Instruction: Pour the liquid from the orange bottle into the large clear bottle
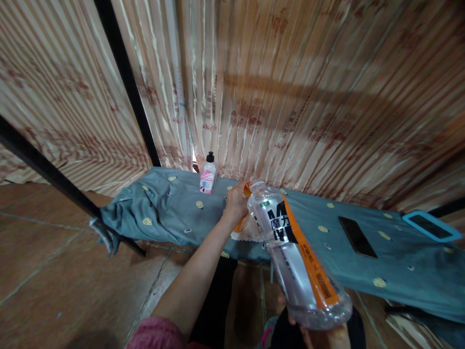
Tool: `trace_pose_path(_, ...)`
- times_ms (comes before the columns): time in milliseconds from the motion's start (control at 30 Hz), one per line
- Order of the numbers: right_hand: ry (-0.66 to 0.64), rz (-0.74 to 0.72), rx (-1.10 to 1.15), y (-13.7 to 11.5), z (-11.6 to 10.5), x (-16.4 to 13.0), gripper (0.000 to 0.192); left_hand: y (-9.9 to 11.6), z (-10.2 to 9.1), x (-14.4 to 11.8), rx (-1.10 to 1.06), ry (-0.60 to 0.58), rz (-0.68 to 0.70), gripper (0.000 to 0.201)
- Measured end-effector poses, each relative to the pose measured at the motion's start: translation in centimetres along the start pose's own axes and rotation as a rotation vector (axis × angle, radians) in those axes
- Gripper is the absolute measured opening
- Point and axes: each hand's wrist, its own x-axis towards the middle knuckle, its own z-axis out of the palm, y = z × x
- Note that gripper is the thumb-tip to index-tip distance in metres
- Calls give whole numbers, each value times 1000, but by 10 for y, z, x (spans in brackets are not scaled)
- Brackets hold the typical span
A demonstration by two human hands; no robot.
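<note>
Gripped from below at its base by the right hand (323,334), low right of the frame, a clear plastic bottle (296,257) is tilted neck-up toward centre, where the left hand (236,201) is closed on its orange cap (247,188). It is judged light, thin-walled and slick, best held at base and neck. Its orange-striped label shows a large "M" and Chinese characters, above a grey-blue cloth-covered worktop (399,271) with a pink-labelled bottle (208,177) and a dark phone (357,236).
</note>
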Motion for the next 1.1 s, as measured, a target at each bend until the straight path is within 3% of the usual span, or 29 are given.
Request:
trace_pose_path(367, 0, 21, 0, 2, -11, 5, 81, -1, 1, -1, 6, 13, 25, 14)
trace_pose_path(633, 22, -17, -12, -3, 6, -3, 84, 0, 0, 0, 3, 13, 31, 16)
trace_pose_path(900, 21, -15, -30, -2, 6, -2, 68, 1, 0, 1, 34, 1, 18, 13)
trace_pose_path(1100, 5, -11, -12, -1, 2, -1, 79, -1, 0, 1, 11, 4, 33, 15)
